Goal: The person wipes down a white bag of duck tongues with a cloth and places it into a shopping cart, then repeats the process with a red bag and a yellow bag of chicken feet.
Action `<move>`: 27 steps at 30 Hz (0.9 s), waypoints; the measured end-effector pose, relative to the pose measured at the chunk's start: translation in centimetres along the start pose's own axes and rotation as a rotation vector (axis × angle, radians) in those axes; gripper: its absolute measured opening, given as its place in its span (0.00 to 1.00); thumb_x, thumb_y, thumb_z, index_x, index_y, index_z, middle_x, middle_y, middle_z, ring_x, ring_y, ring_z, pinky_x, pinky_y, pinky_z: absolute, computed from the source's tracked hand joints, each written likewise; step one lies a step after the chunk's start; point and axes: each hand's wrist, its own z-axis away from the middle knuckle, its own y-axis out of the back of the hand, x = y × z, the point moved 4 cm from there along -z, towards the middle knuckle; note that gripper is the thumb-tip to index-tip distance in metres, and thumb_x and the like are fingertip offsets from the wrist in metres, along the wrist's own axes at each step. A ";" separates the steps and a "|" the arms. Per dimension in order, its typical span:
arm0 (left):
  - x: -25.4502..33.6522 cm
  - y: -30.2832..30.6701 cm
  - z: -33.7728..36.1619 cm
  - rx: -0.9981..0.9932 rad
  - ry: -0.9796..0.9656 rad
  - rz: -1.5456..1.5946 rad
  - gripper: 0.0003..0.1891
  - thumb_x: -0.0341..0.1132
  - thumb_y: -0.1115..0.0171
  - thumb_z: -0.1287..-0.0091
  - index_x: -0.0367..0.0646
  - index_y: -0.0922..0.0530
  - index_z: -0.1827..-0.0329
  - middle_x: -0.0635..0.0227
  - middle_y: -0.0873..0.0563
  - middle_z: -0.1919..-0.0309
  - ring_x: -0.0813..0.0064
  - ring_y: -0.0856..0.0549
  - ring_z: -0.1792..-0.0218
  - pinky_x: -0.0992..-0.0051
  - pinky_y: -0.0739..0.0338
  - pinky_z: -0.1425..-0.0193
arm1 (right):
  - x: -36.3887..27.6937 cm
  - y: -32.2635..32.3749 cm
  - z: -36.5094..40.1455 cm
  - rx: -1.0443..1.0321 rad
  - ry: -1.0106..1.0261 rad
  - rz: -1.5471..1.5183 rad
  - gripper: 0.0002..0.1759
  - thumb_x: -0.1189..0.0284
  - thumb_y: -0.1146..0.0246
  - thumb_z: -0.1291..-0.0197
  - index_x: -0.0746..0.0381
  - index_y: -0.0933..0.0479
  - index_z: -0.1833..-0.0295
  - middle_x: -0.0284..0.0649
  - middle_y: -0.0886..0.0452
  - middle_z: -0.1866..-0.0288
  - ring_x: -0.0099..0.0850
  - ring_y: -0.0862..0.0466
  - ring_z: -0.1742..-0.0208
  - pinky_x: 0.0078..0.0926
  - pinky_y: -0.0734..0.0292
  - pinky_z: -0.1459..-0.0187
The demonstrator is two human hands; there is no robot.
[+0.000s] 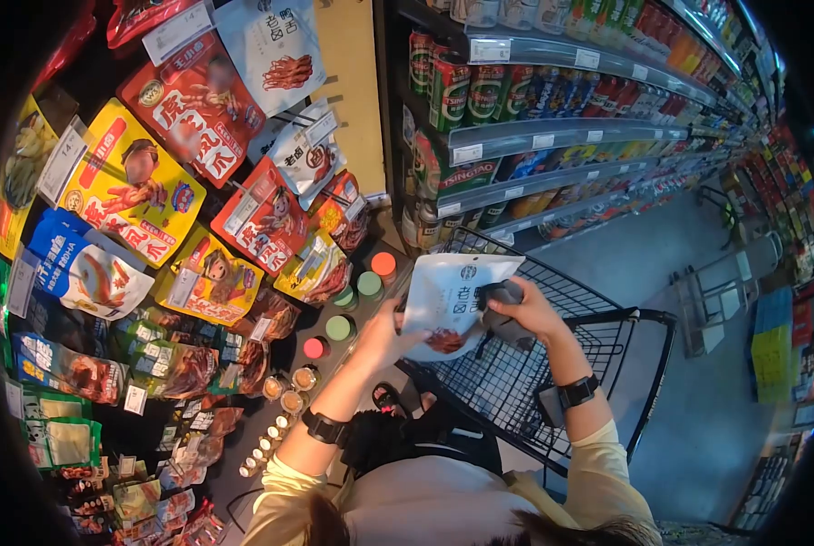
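Observation:
A pale blue-white snack pouch (442, 305) with dark Chinese print and a picture of reddish-brown meat is held up in front of me, over the near end of a black wire shopping cart (598, 364). My left hand (391, 338) is closed on the pouch's left edge, thumb across its lower front. At the pouch's right side, my right hand (530, 314) is closed around a dark grey object (507, 293) whose kind I cannot make out. The right fingers behind it are hidden. Black bands circle both wrists.
Hanging snack packets (134, 182) fill the rack on the left; a similar pale pouch (271, 55) hangs at its top. Jars with coloured lids (369, 284) stand beside my left arm. Drink-can shelves (552, 132) run along the right. Beyond the cart lies grey floor (689, 437).

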 end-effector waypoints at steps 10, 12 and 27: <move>-3.6 4.4 2.0 0.111 0.028 0.082 0.29 0.36 0.31 0.36 0.34 0.33 0.37 0.56 0.17 0.50 0.71 0.17 0.52 0.71 0.22 0.46 | 13.1 5.1 -7.9 0.324 -0.250 -0.315 0.22 0.80 0.32 0.44 0.66 0.26 0.42 0.40 0.18 0.52 0.32 0.16 0.56 0.29 0.19 0.55; -5.4 4.8 2.3 0.108 0.049 0.184 0.28 0.36 0.31 0.36 0.35 0.32 0.37 0.58 0.17 0.50 0.72 0.18 0.53 0.73 0.23 0.47 | 14.6 6.4 -9.2 0.355 -0.277 -0.366 0.22 0.80 0.31 0.44 0.66 0.26 0.43 0.41 0.17 0.52 0.32 0.16 0.55 0.30 0.19 0.55; -6.3 6.3 3.3 0.219 0.051 0.270 0.20 0.35 0.36 0.33 0.38 0.26 0.41 0.63 0.15 0.54 0.76 0.17 0.57 0.75 0.22 0.51 | 8.4 5.8 -10.0 1.036 0.223 0.101 0.26 0.77 0.33 0.49 0.67 0.28 0.42 0.48 0.19 0.53 0.42 0.20 0.48 0.35 0.27 0.43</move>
